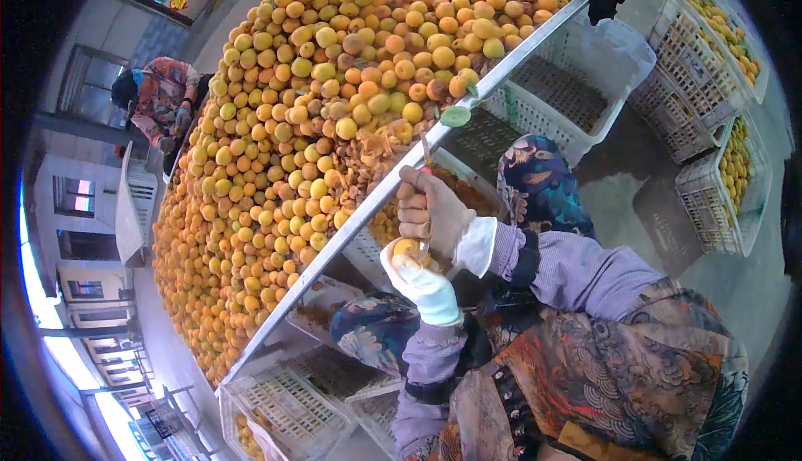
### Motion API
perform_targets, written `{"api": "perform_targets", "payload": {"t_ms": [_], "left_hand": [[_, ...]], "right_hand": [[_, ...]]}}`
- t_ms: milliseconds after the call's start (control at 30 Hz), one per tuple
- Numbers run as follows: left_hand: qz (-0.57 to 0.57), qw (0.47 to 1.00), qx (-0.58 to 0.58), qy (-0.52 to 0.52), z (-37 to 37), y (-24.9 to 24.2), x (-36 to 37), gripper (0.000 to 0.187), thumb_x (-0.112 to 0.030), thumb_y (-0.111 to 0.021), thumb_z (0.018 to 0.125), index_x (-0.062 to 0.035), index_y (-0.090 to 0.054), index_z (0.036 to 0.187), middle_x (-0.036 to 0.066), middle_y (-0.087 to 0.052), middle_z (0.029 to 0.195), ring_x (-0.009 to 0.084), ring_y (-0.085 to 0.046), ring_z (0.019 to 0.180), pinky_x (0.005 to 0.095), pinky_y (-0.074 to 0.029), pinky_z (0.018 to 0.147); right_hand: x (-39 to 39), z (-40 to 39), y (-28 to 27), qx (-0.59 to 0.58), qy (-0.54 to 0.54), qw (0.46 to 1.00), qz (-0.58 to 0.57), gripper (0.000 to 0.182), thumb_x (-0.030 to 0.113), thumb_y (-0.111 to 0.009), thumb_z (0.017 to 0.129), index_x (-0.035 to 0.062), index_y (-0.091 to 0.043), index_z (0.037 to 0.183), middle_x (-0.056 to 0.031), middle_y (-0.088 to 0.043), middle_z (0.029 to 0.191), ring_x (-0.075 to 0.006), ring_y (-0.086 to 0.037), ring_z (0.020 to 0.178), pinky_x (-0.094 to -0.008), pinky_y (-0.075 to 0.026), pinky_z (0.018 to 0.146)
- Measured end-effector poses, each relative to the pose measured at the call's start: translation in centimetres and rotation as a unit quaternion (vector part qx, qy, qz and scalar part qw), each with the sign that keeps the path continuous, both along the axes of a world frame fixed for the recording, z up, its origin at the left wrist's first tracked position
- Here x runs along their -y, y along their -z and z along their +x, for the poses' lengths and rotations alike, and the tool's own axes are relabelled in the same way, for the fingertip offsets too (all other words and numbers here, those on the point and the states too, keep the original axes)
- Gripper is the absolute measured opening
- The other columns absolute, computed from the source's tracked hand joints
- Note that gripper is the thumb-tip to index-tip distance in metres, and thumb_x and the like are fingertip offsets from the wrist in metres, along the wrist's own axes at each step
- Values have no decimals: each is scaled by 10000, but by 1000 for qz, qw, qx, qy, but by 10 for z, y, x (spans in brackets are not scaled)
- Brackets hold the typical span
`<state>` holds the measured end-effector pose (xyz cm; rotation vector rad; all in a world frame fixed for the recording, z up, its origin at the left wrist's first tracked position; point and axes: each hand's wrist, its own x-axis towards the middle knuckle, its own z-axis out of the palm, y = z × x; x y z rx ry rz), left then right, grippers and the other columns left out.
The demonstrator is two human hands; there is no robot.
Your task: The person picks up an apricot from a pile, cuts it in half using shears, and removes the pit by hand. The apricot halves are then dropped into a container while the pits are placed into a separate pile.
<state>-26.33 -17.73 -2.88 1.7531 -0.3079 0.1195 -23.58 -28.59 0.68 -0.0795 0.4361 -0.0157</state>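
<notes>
In the head view my left hand (424,284), in a whitish glove, is closed around an apricot (409,249). Just above it, my right hand (439,214) wears a tan glove with a white cuff. Its fingers are wrapped round a small knife (426,150), whose thin blade points up past the fist; most of the handle is hidden. Both hands are close together, at the near metal edge (401,178) of a table heaped with apricots (292,127). By that edge lies a patch of torn apricot flesh (368,156).
Under the table edge stand white plastic crates (292,402), some with fruit. More crates (702,51) holding apricots are stacked at the right. A green leaf (455,117) lies on the edge. Another person (163,97) is at the table's far left side.
</notes>
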Motion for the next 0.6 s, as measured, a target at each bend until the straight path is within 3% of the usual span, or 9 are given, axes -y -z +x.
{"api": "perform_targets", "payload": {"t_ms": [133,200,233,267,333,400,467,500,600], "left_hand": [[44,998,6,-37,-2,14,-7,340,-288,-325,970,6,-457,1077,109,-501,1031,210,-502,931,366,-398,866],[168,975,128,66,5,19,-16,317,-282,-341,977,-9,-449,1096,97,-497,1059,210,-502,956,369,-396,889],[1,991,-40,128,6,18,-17,318,-302,-367,980,-26,-465,1101,77,-497,1049,185,-502,944,327,-407,877],[0,991,-41,128,5,14,-20,318,-302,-367,980,-26,-465,1101,77,-497,1049,185,-502,944,327,-407,877],[-340,841,-378,186,1,-7,-23,343,-334,-366,981,-46,-475,1131,69,-509,1059,166,-504,950,286,-408,879],[-263,891,-327,174,-1,5,-31,364,-344,-363,979,-56,-475,1171,65,-524,1069,159,-502,961,281,-406,890],[23,979,-80,186,-2,9,-35,350,-246,-457,952,-38,-445,1232,94,-531,1105,171,-511,1000,306,-421,894],[-198,927,-280,151,-2,5,-31,460,-55,-567,855,-3,-400,1280,159,-519,1135,211,-523,1031,347,-441,887],[-384,835,-378,111,7,31,-30,515,60,-566,801,25,-382,1281,201,-498,1173,253,-526,1059,376,-446,891]], "right_hand": [[-2,1,4,53,5,998,34,292,279,-483,917,115,-425,683,79,-226,491,-51,-215,370,-203,-205,348],[-5,-1,-10,9,34,988,-152,295,290,-483,917,87,-461,704,59,-289,493,-59,-252,370,-214,-231,351],[-4,-2,-3,34,19,966,-257,274,283,-519,904,80,-512,719,25,-450,517,-86,-384,391,-240,-300,356],[-4,-4,-3,33,19,965,-258,274,283,-519,904,80,-512,719,25,-450,517,-86,-384,391,-240,-300,356],[-8,-8,-8,59,-10,894,-444,255,279,-570,883,70,-542,740,13,-523,590,-66,-442,476,-225,-363,426],[-9,-13,-7,98,-11,883,-458,242,274,-593,874,55,-576,772,13,-556,665,-47,-474,583,-216,-404,524],[-10,-14,0,104,-5,824,-557,201,241,-598,874,51,-591,812,6,-576,719,-54,-496,645,-230,-426,577],[-7,-18,-4,106,-11,830,-547,195,229,-603,870,38,-593,829,2,-574,717,-60,-505,683,-238,-434,619],[-2,-16,2,83,2,837,-541,189,216,-608,863,32,-590,829,0,-575,713,-62,-505,661,-230,-431,601]]}}
